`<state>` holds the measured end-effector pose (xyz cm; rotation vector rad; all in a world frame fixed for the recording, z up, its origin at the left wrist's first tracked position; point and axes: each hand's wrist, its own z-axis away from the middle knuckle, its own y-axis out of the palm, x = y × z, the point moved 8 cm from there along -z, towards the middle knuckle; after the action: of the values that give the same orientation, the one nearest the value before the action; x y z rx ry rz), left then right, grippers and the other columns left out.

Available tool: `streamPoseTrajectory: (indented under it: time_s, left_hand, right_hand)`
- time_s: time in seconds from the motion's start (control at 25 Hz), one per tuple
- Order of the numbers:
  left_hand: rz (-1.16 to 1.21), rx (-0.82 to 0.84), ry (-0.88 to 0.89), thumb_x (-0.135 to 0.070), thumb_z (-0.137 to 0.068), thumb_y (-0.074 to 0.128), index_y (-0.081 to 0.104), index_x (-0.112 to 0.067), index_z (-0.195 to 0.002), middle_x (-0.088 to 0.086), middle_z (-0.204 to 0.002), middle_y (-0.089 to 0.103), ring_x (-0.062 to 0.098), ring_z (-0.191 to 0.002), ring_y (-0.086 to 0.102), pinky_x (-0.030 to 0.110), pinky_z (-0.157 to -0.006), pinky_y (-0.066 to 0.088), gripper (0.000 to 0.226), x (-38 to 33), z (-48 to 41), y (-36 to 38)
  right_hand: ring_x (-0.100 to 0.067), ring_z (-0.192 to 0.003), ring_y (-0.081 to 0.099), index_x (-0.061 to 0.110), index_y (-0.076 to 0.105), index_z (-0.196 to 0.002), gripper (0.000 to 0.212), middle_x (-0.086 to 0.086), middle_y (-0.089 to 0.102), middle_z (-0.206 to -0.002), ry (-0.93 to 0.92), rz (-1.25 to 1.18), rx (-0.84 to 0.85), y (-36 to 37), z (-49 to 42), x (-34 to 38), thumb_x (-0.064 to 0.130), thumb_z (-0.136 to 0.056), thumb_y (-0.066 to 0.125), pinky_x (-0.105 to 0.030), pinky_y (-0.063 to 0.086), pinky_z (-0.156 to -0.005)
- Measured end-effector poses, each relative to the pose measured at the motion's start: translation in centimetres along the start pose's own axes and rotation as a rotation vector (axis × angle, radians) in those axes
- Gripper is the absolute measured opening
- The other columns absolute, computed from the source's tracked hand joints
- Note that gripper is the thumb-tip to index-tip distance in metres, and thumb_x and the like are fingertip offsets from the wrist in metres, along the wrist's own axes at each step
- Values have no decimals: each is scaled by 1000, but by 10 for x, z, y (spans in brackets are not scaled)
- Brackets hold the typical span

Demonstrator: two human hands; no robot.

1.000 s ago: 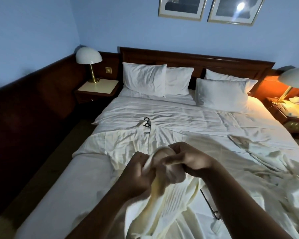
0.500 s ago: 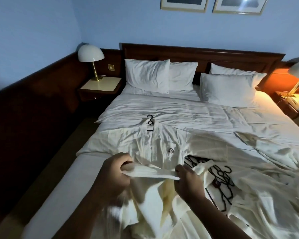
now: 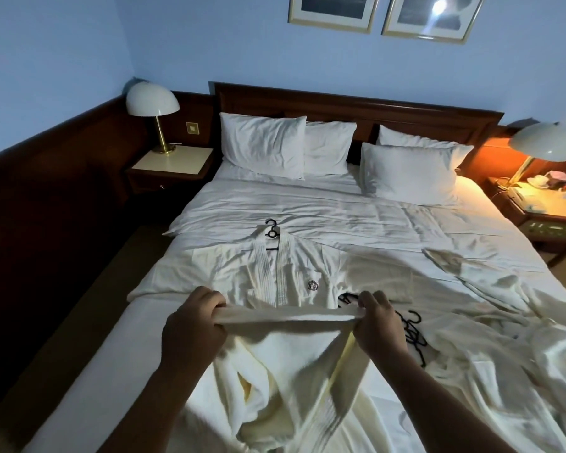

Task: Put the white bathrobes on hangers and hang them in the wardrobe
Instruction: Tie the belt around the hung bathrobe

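My left hand [image 3: 193, 325] and my right hand [image 3: 378, 323] each grip one end of a white bathrobe's [image 3: 285, 380] upper edge, stretched taut between them above the bed. The rest of that robe hangs down toward me. Beyond it a second white bathrobe [image 3: 275, 269] lies flat on the bed with a black hanger [image 3: 272, 232] inside it, the hook sticking out of the collar. Loose black hangers [image 3: 415, 335] lie on the sheet just right of my right hand. More crumpled white cloth [image 3: 517, 338] lies at the right.
The bed [image 3: 340, 207] has several white pillows [image 3: 263, 143] against a dark wooden headboard [image 3: 356, 109]. A nightstand with a lamp [image 3: 152, 107] stands at the left, another lit lamp [image 3: 541, 147] on a nightstand at the right. Floor runs along the bed's left side. No wardrobe is in view.
My hands have moved apart from a bunched grip and pulled the robe's edge out straight between them. The camera has tilted slightly.
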<state>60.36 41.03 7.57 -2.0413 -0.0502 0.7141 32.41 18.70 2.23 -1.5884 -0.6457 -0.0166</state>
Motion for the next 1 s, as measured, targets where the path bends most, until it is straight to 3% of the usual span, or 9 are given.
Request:
streamPoseTrajectory:
  time_s: [0.16, 0.36, 0.44, 0.56, 0.68, 0.76, 0.88, 0.92, 1.0]
  left_hand:
    - [-7, 94, -88, 1, -71, 74, 63, -20, -91, -4, -86, 59, 22, -65, 61, 35, -52, 53, 32, 16, 12, 22]
    - [175, 231, -259, -3, -84, 66, 57, -27, -88, -9, -74, 64, 14, -70, 65, 38, -61, 56, 26, 41, 20, 45]
    - [260, 232, -305, -3, -87, 66, 62, -26, -85, -10, -75, 68, 9, -72, 66, 37, -64, 57, 23, 49, 24, 50]
    - [241, 198, -302, 0, -85, 65, 66, -28, -80, -12, -73, 69, 3, -71, 64, 27, -61, 53, 28, 55, 29, 52]
    - [195, 128, -288, -1, -82, 69, 64, -26, -71, -13, -62, 64, 1, -62, 60, 13, -53, 40, 27, 56, 27, 49]
    - [253, 134, -286, 1, -83, 68, 71, -28, -82, -18, -72, 67, -2, -71, 62, 11, -63, 45, 29, 50, 26, 51]
    - [465, 304, -396, 5, -89, 57, 74, -30, -108, -22, -102, 68, -5, -96, 61, 9, -85, 45, 43, 43, 30, 71]
    - [511, 368, -415, 6, -88, 55, 73, -33, -107, -22, -106, 68, -5, -101, 61, 6, -86, 44, 47, 43, 33, 81]
    - [534, 469, -426, 4, -82, 53, 76, -37, -93, -15, -108, 72, 4, -106, 65, 9, -88, 47, 49, 44, 41, 101]
  right_hand:
    - [-34, -82, 66, 25, 60, -91, 17, -3, 67, -87, 157, 167, 138, 12, 14, -23, 16, -76, 59, -31, 45, -60]
    - [-25, -66, 66, 27, 71, -79, 28, -1, 71, -70, 220, -433, 368, 50, 6, -32, 5, -65, 61, -47, 56, -63]
    - [-21, -64, 62, 21, 71, -82, 23, -4, 71, -71, 240, -498, 361, 50, 9, -32, 5, -66, 65, -41, 57, -63]
    - [-13, -56, 56, 18, 67, -87, 14, 0, 66, -67, 226, -365, 277, 43, 17, -28, 7, -77, 68, -23, 42, -48]
    - [-19, -56, 53, 22, 63, -92, 26, 3, 55, -60, 184, -264, 90, 34, 18, -20, 1, -76, 59, -29, 35, -50]
    - [-30, -62, 60, 25, 65, -98, 32, 2, 55, -61, 163, -260, 66, 37, 19, -14, 1, -79, 57, -30, 41, -55]
    - [-31, -77, 66, 25, 69, -95, 23, 4, 62, -69, 269, -389, 218, 53, 22, -15, 12, -82, 56, -37, 55, -68]
    - [-30, -79, 67, 22, 70, -95, 20, 0, 67, -75, 330, -470, 291, 59, 24, -17, 21, -77, 60, -41, 57, -72]
    - [-28, -78, 68, 15, 67, -102, 43, -9, 71, -87, 429, -721, 469, 70, 33, -20, 32, -63, 67, -45, 59, -69]
